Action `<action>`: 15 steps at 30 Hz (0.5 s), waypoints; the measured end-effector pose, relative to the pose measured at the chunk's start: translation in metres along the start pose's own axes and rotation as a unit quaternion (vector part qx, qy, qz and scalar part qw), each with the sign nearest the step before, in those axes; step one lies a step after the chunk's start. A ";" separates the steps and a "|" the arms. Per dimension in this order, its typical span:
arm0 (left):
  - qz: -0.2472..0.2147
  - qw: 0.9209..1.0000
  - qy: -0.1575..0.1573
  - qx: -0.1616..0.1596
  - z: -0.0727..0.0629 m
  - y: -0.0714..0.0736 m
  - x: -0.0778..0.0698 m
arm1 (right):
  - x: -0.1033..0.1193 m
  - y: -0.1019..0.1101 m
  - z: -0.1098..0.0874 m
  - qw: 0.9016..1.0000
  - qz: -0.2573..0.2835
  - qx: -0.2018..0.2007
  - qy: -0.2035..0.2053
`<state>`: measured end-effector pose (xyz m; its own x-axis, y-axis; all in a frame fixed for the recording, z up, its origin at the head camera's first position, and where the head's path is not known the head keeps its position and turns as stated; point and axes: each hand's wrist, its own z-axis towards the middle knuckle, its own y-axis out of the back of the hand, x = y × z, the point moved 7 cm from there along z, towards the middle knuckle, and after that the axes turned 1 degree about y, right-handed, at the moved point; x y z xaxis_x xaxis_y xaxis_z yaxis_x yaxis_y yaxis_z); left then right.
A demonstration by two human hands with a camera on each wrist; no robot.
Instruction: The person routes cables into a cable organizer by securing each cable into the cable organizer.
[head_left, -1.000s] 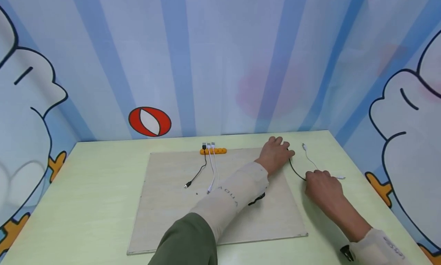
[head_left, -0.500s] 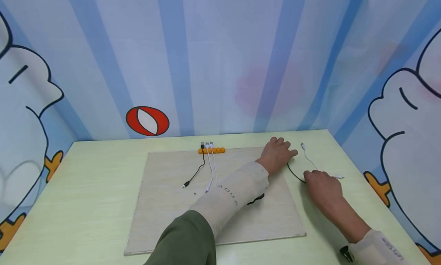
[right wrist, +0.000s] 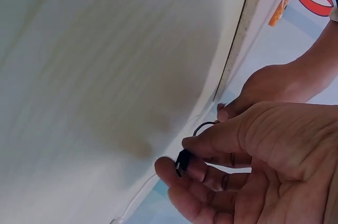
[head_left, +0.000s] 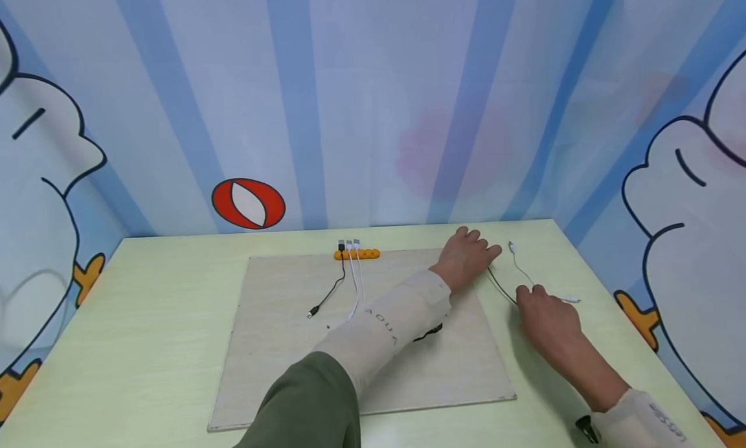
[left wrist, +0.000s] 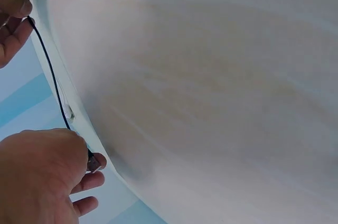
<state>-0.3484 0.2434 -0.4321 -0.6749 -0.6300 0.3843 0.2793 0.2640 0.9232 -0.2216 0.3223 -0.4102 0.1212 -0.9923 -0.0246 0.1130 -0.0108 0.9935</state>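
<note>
A thin black charging cable [head_left: 500, 286] runs between both hands over the right side of the table. My left hand [head_left: 464, 257] pinches one end; in the left wrist view, a dark plug [left wrist: 94, 164] with a shiny tip pokes out between its thumb and fingers. Lower and to the right, my right hand [head_left: 548, 315] pinches the other end, a small black connector [right wrist: 182, 160] seen in the right wrist view. Just beyond the right hand lies a short white cable [head_left: 519, 265], partly hidden by that hand.
An orange cable holder [head_left: 373, 254] sits at the back edge of a pale board [head_left: 274, 370]. One black cable [head_left: 329, 295] and two white cables [head_left: 353, 283] hang from it toward the front. A patterned blue curtain [head_left: 373, 111] stands behind the table.
My left hand has shifted up slightly, and the black cable between the hands looks straighter than before. The right hand stays nearly in place. The head view has drifted slightly.
</note>
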 end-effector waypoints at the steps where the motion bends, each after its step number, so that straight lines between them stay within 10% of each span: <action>1: -0.003 1.000 -0.003 0.003 0.000 -0.001 0.000 | 0.001 0.000 0.000 1.000 0.002 0.002 0.001; 15: -0.011 0.999 0.020 0.039 -0.015 0.006 0.018 | 0.004 -0.007 0.005 0.998 0.020 -0.048 0.023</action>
<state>-0.3487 0.2223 -0.4195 -0.6519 -0.6642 0.3659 0.2105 0.3050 0.9288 -0.2272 0.3175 -0.4163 0.1730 -0.9849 0.0078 0.2004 0.0429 0.9788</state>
